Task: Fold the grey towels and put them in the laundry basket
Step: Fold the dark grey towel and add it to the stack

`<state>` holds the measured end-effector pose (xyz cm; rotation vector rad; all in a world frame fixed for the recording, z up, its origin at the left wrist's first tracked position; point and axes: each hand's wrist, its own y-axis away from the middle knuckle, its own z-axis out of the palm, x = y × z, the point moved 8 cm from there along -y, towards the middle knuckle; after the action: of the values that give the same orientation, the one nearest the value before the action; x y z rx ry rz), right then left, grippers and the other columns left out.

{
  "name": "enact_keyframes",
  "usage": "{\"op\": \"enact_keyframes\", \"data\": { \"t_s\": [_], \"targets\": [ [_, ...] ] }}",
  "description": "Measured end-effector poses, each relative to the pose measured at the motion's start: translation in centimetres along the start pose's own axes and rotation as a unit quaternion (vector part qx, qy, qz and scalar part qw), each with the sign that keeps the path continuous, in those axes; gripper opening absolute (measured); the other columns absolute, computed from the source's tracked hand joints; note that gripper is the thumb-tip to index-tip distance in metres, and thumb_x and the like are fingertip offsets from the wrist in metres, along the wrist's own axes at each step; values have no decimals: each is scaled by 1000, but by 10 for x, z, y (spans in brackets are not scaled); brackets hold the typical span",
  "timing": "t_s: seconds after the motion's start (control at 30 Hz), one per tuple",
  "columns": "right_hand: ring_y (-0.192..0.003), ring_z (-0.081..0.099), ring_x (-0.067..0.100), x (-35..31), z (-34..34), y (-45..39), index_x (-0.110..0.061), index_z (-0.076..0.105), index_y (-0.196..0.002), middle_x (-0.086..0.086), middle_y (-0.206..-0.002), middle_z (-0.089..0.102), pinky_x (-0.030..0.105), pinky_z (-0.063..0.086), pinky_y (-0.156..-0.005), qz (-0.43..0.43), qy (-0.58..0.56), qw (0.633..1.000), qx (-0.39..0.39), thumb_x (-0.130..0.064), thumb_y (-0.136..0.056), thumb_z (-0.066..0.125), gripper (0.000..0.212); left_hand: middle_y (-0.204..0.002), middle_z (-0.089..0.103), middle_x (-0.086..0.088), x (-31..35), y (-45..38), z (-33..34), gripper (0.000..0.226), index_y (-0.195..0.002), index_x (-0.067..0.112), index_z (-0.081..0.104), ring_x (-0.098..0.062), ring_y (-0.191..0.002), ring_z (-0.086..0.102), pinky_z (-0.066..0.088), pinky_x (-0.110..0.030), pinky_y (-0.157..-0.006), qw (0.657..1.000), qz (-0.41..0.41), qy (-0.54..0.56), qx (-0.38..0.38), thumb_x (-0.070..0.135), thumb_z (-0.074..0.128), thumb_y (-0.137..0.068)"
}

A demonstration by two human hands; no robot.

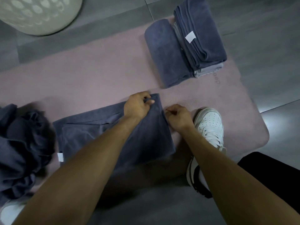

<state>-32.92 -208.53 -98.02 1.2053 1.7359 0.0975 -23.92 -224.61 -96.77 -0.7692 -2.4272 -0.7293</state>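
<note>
Towel (100, 135) on mat (97, 70); stack (186, 46) behind-right; basket (37, 13) behind-left.

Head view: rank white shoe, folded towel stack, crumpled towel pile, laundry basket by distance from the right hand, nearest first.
From the right hand:
1. White shoe, just to its right, almost touching.
2. Folded towel stack, ahead on the mat's far side.
3. Crumpled towel pile, far left, past the towel being folded.
4. Laundry basket, top-left corner, off the mat.

A half-folded grey towel (90, 137) lies flat at lower centre, crumpled towels (21, 143) at left, folded towels (186, 46) upper right, the white laundry basket (37, 13) upper left.
</note>
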Motion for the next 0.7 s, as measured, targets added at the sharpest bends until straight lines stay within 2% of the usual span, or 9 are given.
{"op": "enact_keyframes", "data": {
  "t_s": [0.1,0.17,0.23,0.33,0.4,0.47,0.57,0.7],
  "targets": [
    [-84,59,14,-1,3,1,-11,68,-97,-2,-90,65,18,44,-75,-7,4,1000,-9,-15,-93,58,12,-98,67,-6,4,3,3,15,-100,17,63,-24,-91,62,51,-36,-75,999,24,-33,23,29,56,-94],
    [-80,57,11,-1,3,2,-13,67,-95,-4,-87,63,14,41,-67,-10,3,1000,-11,-16,-94,57,10,-113,60,-11,12,3,7,25,-119,17,56,-28,-102,57,47,-39,-79,993,44,-103,24,27,50,-97],
    [-81,57,11,0,3,2,-14,66,-94,-4,-87,63,14,42,-69,-14,0,1000,-9,-15,-93,57,9,-125,50,-12,21,2,10,37,-134,20,49,-30,-110,50,44,-41,-89,986,70,-150,24,23,47,-98],
    [-84,58,14,-3,2,5,-10,67,-98,-1,-90,63,19,46,-78,-19,-1,1000,-10,-14,-94,56,13,-128,44,-12,31,2,10,36,-132,14,52,-30,-115,44,36,-37,-97,976,107,-190,17,17,48,-97],
    [-83,59,17,-1,2,8,-12,65,-94,1,-87,63,28,50,-81,-11,-13,1000,-19,-17,-95,53,13,-125,51,-13,34,7,4,29,-125,11,54,-30,-112,48,35,-36,-95,974,110,-198,6,17,47,-96],
    [-80,59,23,2,1,14,-13,62,-89,3,-82,62,35,50,-79,-1,-36,999,-17,-25,-99,48,20,-111,63,-15,36,20,-9,20,-115,10,50,-34,-101,57,39,-39,-87,983,95,-156,7,16,44,-96],
    [-85,58,29,5,-1,33,-9,61,-92,11,-89,62,37,46,-82,13,-45,999,-22,-34,-101,39,35,-92,65,-14,26,57,-43,9,-105,12,44,-35,-85,60,48,-43,-72,996,59,-45,53,16,43,-97],
    [-104,58,26,5,1,78,-9,64,-111,11,-112,64,34,41,-96,28,16,995,-97,-42,-102,37,44,-86,63,-5,-9,119,-79,8,-103,15,46,-27,-80,60,50,-40,-73,989,25,68,132,13,48,-96]
  ]
}}
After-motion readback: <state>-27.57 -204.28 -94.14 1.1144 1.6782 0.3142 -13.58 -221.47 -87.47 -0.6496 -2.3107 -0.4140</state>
